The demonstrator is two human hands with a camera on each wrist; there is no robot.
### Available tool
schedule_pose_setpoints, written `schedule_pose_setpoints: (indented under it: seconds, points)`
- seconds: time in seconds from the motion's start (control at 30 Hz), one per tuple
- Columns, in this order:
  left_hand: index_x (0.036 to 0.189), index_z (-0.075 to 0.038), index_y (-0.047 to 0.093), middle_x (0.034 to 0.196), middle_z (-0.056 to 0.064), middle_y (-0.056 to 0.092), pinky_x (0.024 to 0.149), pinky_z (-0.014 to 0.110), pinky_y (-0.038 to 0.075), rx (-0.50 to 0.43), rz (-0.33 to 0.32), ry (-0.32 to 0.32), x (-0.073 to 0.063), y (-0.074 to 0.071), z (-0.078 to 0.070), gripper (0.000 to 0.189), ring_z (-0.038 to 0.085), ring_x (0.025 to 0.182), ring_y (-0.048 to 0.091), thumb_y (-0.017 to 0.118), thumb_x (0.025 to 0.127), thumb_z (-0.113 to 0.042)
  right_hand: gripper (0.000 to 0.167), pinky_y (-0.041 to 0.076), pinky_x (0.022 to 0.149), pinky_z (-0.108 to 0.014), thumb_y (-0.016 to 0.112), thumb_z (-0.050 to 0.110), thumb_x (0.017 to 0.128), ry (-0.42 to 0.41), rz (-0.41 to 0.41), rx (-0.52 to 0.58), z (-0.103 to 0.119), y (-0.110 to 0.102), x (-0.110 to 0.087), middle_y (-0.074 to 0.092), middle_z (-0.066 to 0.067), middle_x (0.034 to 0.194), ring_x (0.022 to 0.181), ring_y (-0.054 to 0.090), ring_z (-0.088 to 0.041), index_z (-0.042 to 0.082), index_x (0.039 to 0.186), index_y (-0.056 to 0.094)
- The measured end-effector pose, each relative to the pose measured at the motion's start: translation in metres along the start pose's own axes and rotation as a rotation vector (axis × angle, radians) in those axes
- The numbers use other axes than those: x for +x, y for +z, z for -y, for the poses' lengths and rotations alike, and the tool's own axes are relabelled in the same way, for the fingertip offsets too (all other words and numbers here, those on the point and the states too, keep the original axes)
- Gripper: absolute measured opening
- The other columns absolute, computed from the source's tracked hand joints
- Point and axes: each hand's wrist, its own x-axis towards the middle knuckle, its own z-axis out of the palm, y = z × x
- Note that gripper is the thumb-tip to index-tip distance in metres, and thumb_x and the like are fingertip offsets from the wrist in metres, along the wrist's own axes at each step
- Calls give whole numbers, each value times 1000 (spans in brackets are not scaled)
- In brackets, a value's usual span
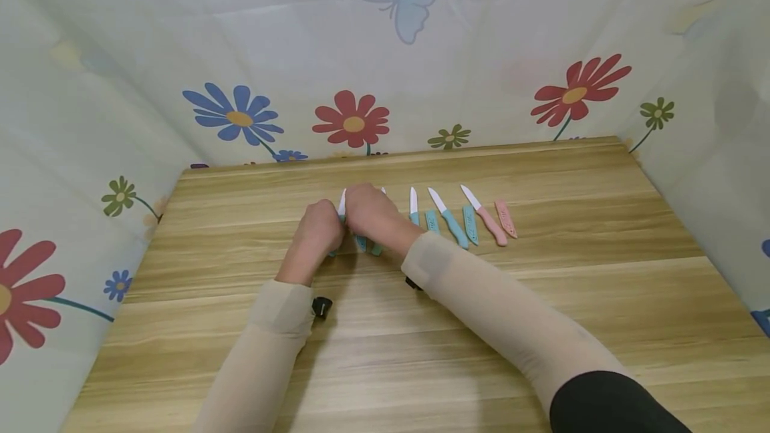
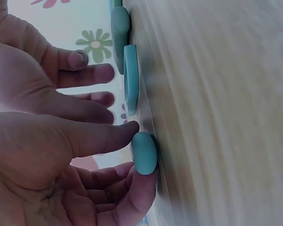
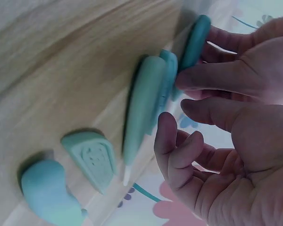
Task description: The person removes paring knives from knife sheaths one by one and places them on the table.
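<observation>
At the left end of a row of small knives, my left hand [image 1: 320,227] pinches the teal handle [image 2: 145,153] of a paring knife between thumb and finger. Its pale blade [image 1: 342,203] points away from me. My right hand [image 1: 374,214] hovers just beside it, thumb and fingers apart and loosely bent, holding nothing. Close to the right fingertips lie a teal blade sheath [image 2: 131,80] and a second knife with a green-teal handle [image 3: 144,106]. From the head view, my right hand covers much of that knife and sheath.
Rightward along the row are a teal knife [image 1: 413,199], a teal sheath [image 1: 432,221], another teal knife [image 1: 451,222] with a sheath [image 1: 470,224], then a pink knife [image 1: 492,224] and pink sheath [image 1: 506,218]. Behind the wooden table [image 1: 481,353] hangs a flowered curtain [image 1: 481,52].
</observation>
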Motion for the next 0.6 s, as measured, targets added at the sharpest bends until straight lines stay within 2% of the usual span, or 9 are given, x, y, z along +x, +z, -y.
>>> schedule_pose_setpoints:
  seconds: [0.17, 0.23, 0.33, 0.47, 0.6]
  points:
    - [73, -2, 61, 70, 12, 62, 51, 29, 49, -26, 24, -15, 2, 2, -1, 23, 22, 58, 59, 54, 95, 0, 19, 46, 47, -25, 61, 4, 97, -60, -25, 33, -6, -11, -11, 60, -3, 68, 53, 55, -14, 8, 78, 66]
    - [75, -2, 61, 71, 12, 63, 50, 29, 49, -37, 37, -26, 2, 2, -2, 22, 21, 58, 59, 54, 96, 0, 16, 46, 48, -25, 59, 2, 97, -81, -31, 52, -10, -15, -17, 60, -4, 71, 54, 57, -14, 6, 83, 65]
    - [78, -1, 62, 72, 12, 64, 49, 29, 50, -52, 54, -38, 1, 0, -3, 19, 21, 58, 61, 57, 97, -1, 4, 48, 52, -26, 62, 4, 96, -90, -44, 65, -17, -19, -25, 64, -7, 85, 61, 61, -16, 4, 96, 66]
    - [82, 0, 62, 75, 13, 64, 53, 31, 50, -54, 54, -33, 0, -3, -1, 16, 22, 61, 60, 64, 97, -6, 23, 53, 62, -31, 65, 13, 100, -84, -76, 51, -25, -22, -36, 65, -12, 117, 79, 63, -20, 3, 121, 67]
    - [86, 1, 62, 78, 13, 63, 55, 32, 50, -61, 49, -39, 0, -3, 1, 20, 23, 64, 60, 67, 99, -13, 37, 55, 72, -35, 67, 21, 102, -97, -104, 36, -34, -25, -47, 62, -15, 132, 90, 63, -22, 3, 134, 66]
